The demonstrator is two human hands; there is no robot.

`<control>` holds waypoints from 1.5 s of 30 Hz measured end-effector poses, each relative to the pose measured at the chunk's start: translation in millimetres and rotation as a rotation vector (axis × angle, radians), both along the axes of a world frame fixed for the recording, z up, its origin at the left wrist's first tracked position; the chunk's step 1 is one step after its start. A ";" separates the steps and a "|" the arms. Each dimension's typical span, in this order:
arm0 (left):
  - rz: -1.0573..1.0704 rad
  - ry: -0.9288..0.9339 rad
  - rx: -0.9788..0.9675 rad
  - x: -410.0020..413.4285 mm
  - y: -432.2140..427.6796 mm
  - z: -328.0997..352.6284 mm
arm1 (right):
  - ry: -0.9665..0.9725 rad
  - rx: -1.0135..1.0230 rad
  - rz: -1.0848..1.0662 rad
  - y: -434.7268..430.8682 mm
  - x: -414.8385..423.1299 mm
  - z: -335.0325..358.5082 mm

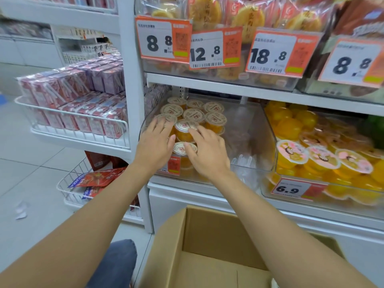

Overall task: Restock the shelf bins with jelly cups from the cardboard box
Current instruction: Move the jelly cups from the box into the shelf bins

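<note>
A clear plastic shelf bin [255, 142] holds several orange jelly cups [194, 115] with beige printed lids, packed in its left half. My left hand [154, 142] lies with straight fingers on the cups at the bin's left wall. My right hand [207, 150] rests beside it, fingers reaching over a front cup [182, 132] and thumb against a lower cup [180, 148]. Neither hand clearly grips a cup. The open cardboard box [199, 235] stands below the shelf, between my forearms; the part of its inside that shows holds no cups.
A second bin [324, 196] to the right is full of larger orange jelly cups behind a 6.9 price tag. Price tags hang from the shelf above. White wire baskets [79, 119] of drink cartons and snack packs stand on the left. My knee [118, 260] is beside the box.
</note>
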State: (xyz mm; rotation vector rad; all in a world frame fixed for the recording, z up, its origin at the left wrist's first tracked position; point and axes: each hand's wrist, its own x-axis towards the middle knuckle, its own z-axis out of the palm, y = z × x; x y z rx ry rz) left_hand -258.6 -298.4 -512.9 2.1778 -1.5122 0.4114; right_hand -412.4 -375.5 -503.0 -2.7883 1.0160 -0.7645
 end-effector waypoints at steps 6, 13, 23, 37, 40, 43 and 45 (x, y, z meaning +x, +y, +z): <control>-0.002 0.022 0.030 0.9 -2.5 5.0 | 0.020 0.362 0.015 -11.6 -0.4 8.4; -0.042 0.072 -0.199 -82.7 21.6 15.3 | -0.476 0.112 0.034 21.9 -54.9 -10.8; -0.168 0.603 0.788 -208.6 43.4 -157.1 | 0.415 0.897 -0.157 41.9 -279.1 -194.6; -0.178 0.913 1.573 -369.0 117.8 -345.3 | 0.619 1.336 -0.419 117.9 -398.7 -371.3; -0.097 1.051 1.556 -383.5 145.4 -365.7 | 0.551 1.393 -0.476 126.1 -399.1 -378.7; -0.105 1.029 1.493 -393.1 153.8 -376.1 | 0.526 1.381 -0.496 128.4 -393.8 -383.2; -0.107 1.037 1.477 -395.4 153.2 -379.3 | 0.542 1.363 -0.504 129.7 -391.6 -386.5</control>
